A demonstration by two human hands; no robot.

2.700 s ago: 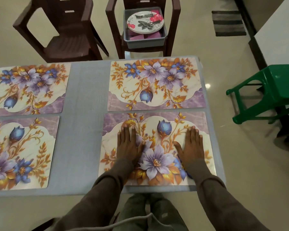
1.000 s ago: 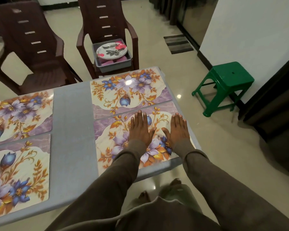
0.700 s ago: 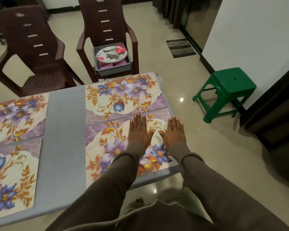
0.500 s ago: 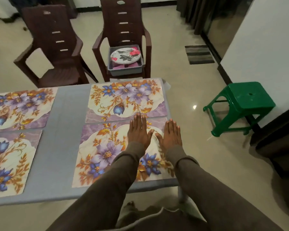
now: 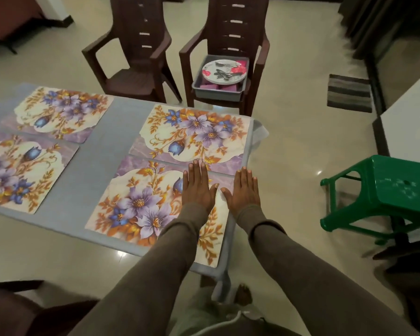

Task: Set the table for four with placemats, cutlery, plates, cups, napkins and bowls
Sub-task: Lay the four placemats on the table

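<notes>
Both hands have slid to the near-right placemat's 3 o'clock edge | left hand, right hand flat, fingers straight | plates in tub at desk's 12 o'clock.

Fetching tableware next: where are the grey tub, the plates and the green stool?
grey tub [image 5: 217,94]: head view, front wall.
plates [image 5: 210,70]: head view, top plate's left face.
green stool [image 5: 398,187]: head view, seat top.
</notes>
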